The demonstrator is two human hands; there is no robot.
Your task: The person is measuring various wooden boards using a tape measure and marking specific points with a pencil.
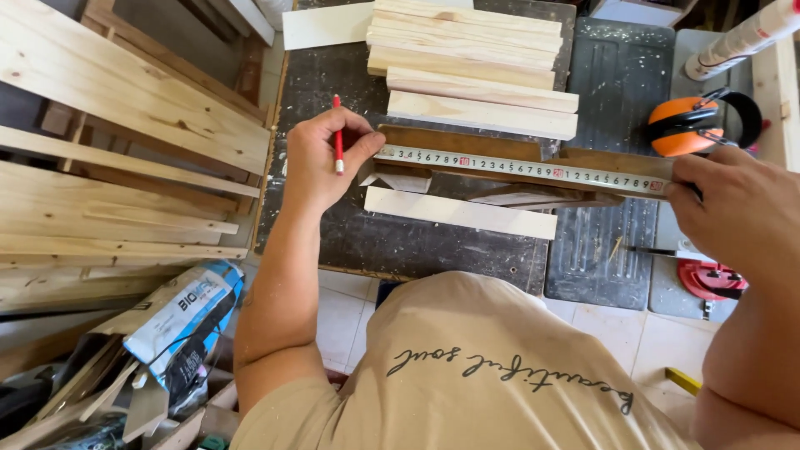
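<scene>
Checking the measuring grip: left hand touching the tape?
Touching. Head view shows the left hand with its thumb pressed on the tape end.

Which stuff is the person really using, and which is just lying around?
In use: tape measure, red pencil in left hand, brown board, right hand holding the tape's end.

Lying about: orange earmuffs, stacked planks, bag, white tube.

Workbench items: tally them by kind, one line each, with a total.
Pale wood slats stacked at the back: 5
Pale wood slat lying alone in front: 1
Tape measure, stretched between left hand and right hand: 1
Red pencil, in the left hand: 1
Orange ear defenders: 1
Total: 9
</scene>
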